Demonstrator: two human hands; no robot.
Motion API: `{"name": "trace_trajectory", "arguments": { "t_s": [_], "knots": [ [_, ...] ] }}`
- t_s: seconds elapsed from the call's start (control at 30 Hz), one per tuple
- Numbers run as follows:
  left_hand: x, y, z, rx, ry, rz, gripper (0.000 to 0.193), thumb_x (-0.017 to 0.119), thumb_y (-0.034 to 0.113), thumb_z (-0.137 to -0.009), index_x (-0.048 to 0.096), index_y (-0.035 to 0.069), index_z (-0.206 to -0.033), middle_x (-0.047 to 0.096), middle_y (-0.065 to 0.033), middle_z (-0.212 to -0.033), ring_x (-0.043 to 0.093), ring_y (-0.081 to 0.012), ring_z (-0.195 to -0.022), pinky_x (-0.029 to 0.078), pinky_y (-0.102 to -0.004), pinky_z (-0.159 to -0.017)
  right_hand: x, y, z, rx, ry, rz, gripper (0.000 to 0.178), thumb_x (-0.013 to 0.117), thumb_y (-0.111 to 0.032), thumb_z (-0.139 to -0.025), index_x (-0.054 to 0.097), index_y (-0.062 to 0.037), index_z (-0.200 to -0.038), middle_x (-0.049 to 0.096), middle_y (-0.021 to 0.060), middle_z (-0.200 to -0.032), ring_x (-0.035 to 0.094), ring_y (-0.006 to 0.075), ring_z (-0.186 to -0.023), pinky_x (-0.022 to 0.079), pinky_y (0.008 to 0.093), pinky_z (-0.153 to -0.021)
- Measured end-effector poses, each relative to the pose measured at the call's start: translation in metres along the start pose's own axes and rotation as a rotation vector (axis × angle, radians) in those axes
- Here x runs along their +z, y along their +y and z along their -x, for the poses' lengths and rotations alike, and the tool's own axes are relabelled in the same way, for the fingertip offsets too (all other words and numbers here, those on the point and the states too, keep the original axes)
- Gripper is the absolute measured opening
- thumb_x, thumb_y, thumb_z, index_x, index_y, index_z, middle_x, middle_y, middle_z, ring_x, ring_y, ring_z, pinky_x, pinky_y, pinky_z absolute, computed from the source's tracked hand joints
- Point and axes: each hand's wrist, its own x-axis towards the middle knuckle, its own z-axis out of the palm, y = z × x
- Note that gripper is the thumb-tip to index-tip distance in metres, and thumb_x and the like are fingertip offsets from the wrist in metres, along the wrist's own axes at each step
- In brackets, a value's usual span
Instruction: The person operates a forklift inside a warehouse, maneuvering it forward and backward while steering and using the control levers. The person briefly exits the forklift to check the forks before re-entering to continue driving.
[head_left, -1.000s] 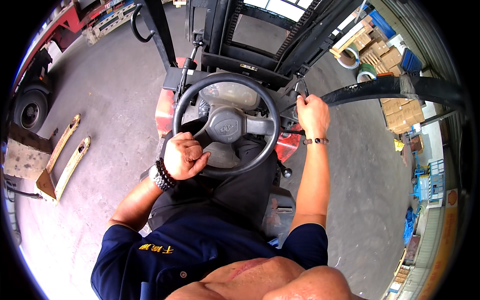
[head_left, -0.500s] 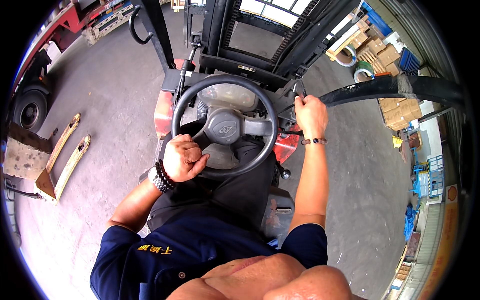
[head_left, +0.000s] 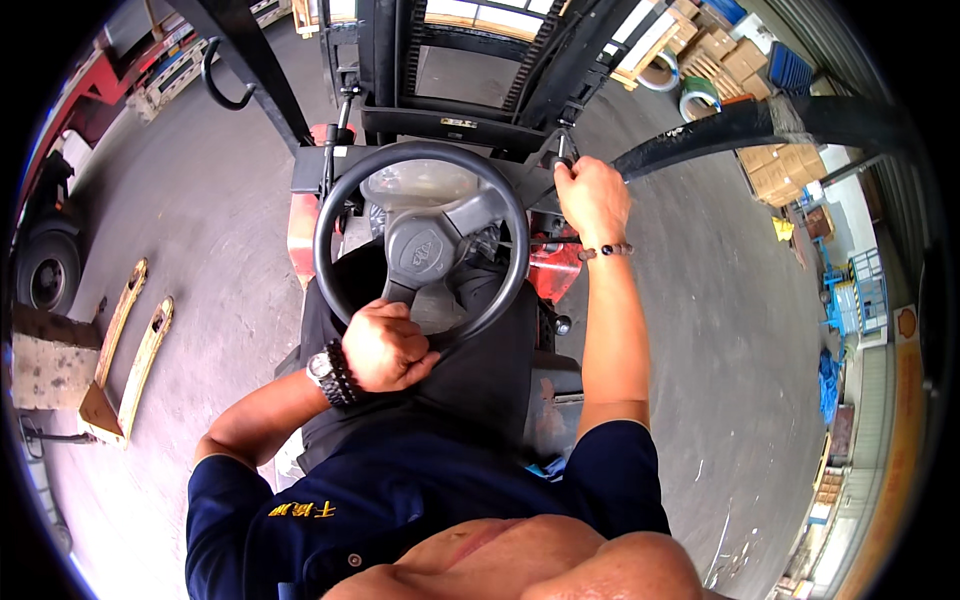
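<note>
In front of my lap is the black steering wheel [head_left: 519, 215] of a forklift. My left hand [head_left: 385, 345], with a watch and dark beads at the wrist, is closed on the lower left part of its rim. Whether a knob sits under the fingers is hidden. Past the wheel's upper right, my right hand [head_left: 595, 203] is wrapped around a control lever [head_left: 563, 150]. Only the lever's upper end shows beyond my fist. Ahead stands the dark forklift mast [head_left: 455, 122] with its chains.
A pallet jack with worn yellow forks [head_left: 147, 355] stands at left, near a truck wheel [head_left: 48, 272]. Stacked cartons [head_left: 780, 173], coiled material [head_left: 698, 97] and a blue rack [head_left: 866, 290] line the right side. A black overhead-guard post [head_left: 710, 135] crosses at right.
My left hand has turned the steering wheel counterclockwise, from its left side toward the bottom. My right hand stays on the lever. The surroundings have shifted slightly in view.
</note>
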Motion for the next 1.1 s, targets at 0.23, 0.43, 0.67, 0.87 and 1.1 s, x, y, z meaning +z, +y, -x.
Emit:
{"name": "trace_trajectory", "arguments": {
  "t_s": [0.23, 0.43, 0.67, 0.87, 1.1],
  "knots": [
    [0.052, 0.005, -0.058, 0.208, -0.093, 0.077, 0.042, 0.087, 0.028, -0.089, 0.056, 0.015, -0.065, 0.059, -0.0001, -0.065, 0.064, -0.0266, -0.072, 0.053, -0.0454, -0.067, -0.004, 0.008, -0.001, 0.011, 0.020, 0.020, 0.045, 0.072, -0.045, -0.104, 0.084, -0.0014, -0.100, 0.082, 0.0250, -0.106, 0.080, 0.0462, -0.104, 0.064, 0.0572, -0.092],
    [0.085, -0.007, -0.135, 0.244, 0.039, 0.050, 0.036, 0.085, 0.027, -0.088, 0.060, 0.015, -0.064, 0.064, -0.0040, -0.064, 0.066, -0.0299, -0.067, 0.056, -0.0466, -0.067, -0.003, 0.002, 0.001, 0.023, 0.000, 0.010, 0.045, 0.073, -0.046, -0.102, 0.085, -0.0025, -0.100, 0.083, 0.0244, -0.106, 0.081, 0.0455, -0.104, 0.065, 0.0567, -0.092],
    [0.033, -0.054, -0.184, 0.145, 0.220, -0.148, 0.033, 0.078, 0.024, -0.095, 0.063, 0.010, -0.070, 0.068, -0.0093, -0.067, 0.069, -0.0363, -0.072, 0.060, -0.0484, -0.073, 0.015, -0.002, -0.001, -0.122, 0.060, -0.034, 0.047, 0.074, -0.046, -0.102, 0.083, -0.0003, -0.097, 0.081, 0.0287, -0.101, 0.079, 0.0501, -0.100, 0.063, 0.0604, -0.088],
    [-0.016, -0.083, -0.176, 0.003, 0.344, -0.251, 0.039, 0.076, 0.025, -0.100, 0.061, 0.007, -0.069, 0.066, -0.0125, -0.068, 0.071, -0.0399, -0.074, 0.061, -0.0488, -0.079, 0.008, 0.021, 0.023, -0.073, 0.057, -0.033, 0.041, 0.075, -0.042, -0.103, 0.081, -0.0020, -0.099, 0.082, 0.0250, -0.101, 0.079, 0.0489, -0.100, 0.063, 0.0599, -0.088],
    [-0.057, -0.087, -0.110, -0.121, 0.380, -0.319, 0.034, 0.076, 0.020, -0.101, 0.065, 0.005, -0.073, 0.066, -0.0134, -0.071, 0.067, -0.0378, -0.073, 0.057, -0.0492, -0.072, 0.007, 0.031, 0.036, -0.009, 0.021, -0.064, 0.039, 0.075, -0.043, -0.103, 0.082, -0.0045, -0.098, 0.083, 0.0229, -0.099, 0.079, 0.0477, -0.098, 0.062, 0.0586, -0.085]
  ]
}}
